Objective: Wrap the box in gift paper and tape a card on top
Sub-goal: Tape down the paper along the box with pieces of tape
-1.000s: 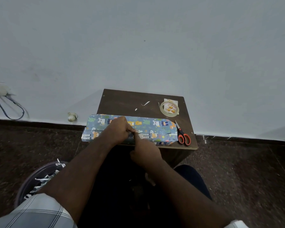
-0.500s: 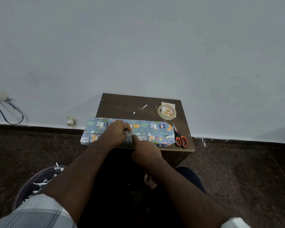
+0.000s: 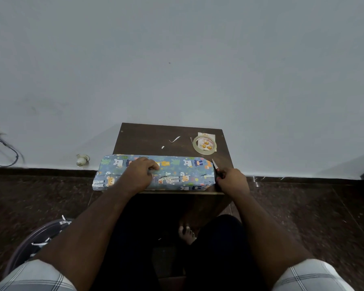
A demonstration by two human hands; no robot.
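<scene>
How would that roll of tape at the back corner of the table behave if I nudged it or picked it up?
The tape roll lies flat on its side on the table, so a nudge would probably slide it, not roll it. It is a thin, hollow ring, so likely light. It rests on a small card, which may shift with it.

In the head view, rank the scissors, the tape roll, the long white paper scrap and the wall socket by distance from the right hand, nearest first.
From the right hand:
1. Scissors: under the hand itself, blade tip poking out beside the wrapped box.
2. Tape roll: far right corner of the table, sitting on a card.
3. White paper scrap: table's far middle.
4. Wall socket: left, off the table, low on the wall.
</scene>
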